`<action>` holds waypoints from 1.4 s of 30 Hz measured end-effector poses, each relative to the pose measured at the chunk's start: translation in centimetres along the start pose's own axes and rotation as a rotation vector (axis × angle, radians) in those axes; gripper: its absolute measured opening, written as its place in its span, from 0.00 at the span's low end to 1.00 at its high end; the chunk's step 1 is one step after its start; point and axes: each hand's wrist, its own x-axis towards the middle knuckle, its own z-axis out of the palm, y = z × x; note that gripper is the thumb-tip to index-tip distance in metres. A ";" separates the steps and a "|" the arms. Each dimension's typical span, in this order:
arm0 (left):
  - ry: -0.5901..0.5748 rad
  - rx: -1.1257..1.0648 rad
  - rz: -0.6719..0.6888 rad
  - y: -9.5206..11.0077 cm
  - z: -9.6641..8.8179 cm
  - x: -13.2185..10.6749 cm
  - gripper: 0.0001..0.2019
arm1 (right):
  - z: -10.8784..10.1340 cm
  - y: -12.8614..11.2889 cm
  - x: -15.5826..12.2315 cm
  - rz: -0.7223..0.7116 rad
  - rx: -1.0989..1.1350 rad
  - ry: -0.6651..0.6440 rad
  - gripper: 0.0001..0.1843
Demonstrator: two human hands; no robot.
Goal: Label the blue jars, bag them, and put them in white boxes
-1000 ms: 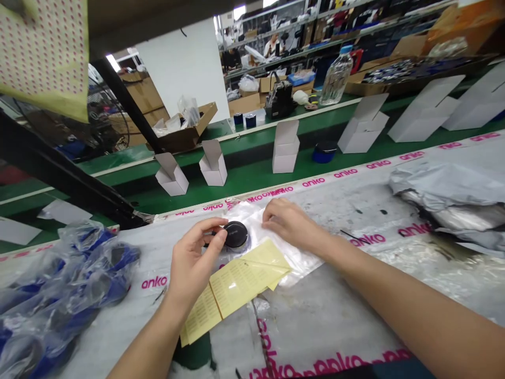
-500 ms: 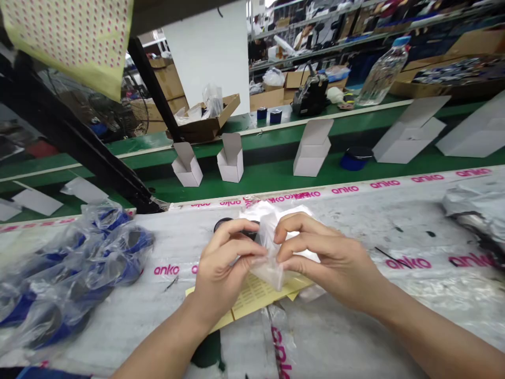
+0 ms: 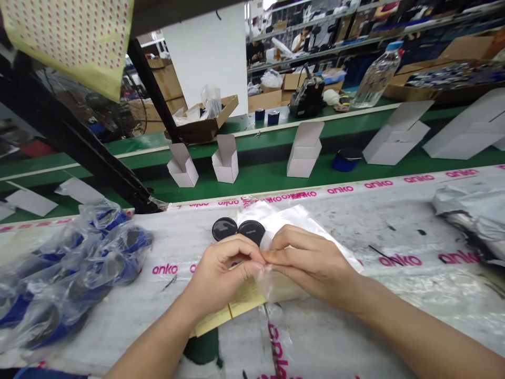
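From the head view, the change lies on the bench in front of us. Two black round discs (image 3: 224, 229) now sit side by side on the printed plastic sheet (image 3: 394, 223), almost touching, whereas earlier one was in our left hand (image 3: 223, 266) and then our hands covered that spot. The clear plastic bag (image 3: 294, 223) has come out of its bunched shape and spreads from under our hands to just beside the right disc; we cannot tell whether it passes under that disc.

Both grips are nearly closed. Our left hand and right hand (image 3: 311, 263) meet at the middle, each pinching the bag between thumb and fingers, with the fingertips (image 3: 263, 256) of the two hands almost touching. Neither hand holds a disc.

A yellow paper sheet (image 3: 246, 301) lies partly under the hands and the bag. To the left lies a heap of bagged blue items (image 3: 79, 279), and to the right a crumpled silver bag (image 3: 469, 216). Beyond the bench stand folded white card boxes (image 3: 303, 150) and a blue jar (image 3: 347, 159).
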 end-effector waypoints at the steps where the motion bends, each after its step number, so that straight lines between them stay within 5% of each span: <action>1: -0.031 -0.011 -0.037 0.1 -0.4 0.0 0.05 | -0.3 0.0 0.0 0.041 0.043 -0.018 0.11; 5: -0.294 -0.084 -0.212 0.2 -2.7 0.0 0.04 | -1.6 0.3 0.1 0.341 0.427 -0.056 0.03; 8: -0.391 -0.302 -0.312 -0.2 -4.1 -0.2 0.07 | -1.7 0.5 0.3 0.517 0.843 -0.052 0.12; 10: -0.367 -0.460 -0.336 -0.5 -4.4 -0.2 0.10 | -1.3 0.6 0.5 0.626 0.993 -0.015 0.15; 13: -0.277 -0.536 -0.341 -0.8 -4.1 -0.1 0.13 | -0.7 0.5 0.8 0.833 0.922 0.048 0.17; 19: -0.104 -0.287 -0.519 -1.0 -2.1 -0.2 0.18 | 1.1 1.0 1.0 1.201 0.699 0.138 0.18; 23: 0.054 -0.028 -0.555 -1.9 -0.7 -0.8 0.19 | 2.1 3.0 1.1 1.075 0.385 0.201 0.13; 26: 0.168 0.134 -0.496 -2.7 0.3 -0.9 0.16 | 2.1 5.1 1.9 0.904 0.188 0.123 0.07; 31: 0.273 0.235 -0.401 -3.1 1.2 -0.4 0.12 | 1.7 7.6 4.3 0.874 0.174 -0.056 0.05; 38: 0.356 0.239 -0.397 -3.4 1.3 0.0 0.06 | 1.6 8.8 6.8 0.895 0.002 -0.333 0.10; 42: 0.295 0.306 -0.424 -3.5 1.3 0.1 0.02 | 1.4 8.5 7.4 0.809 -0.146 -0.419 0.15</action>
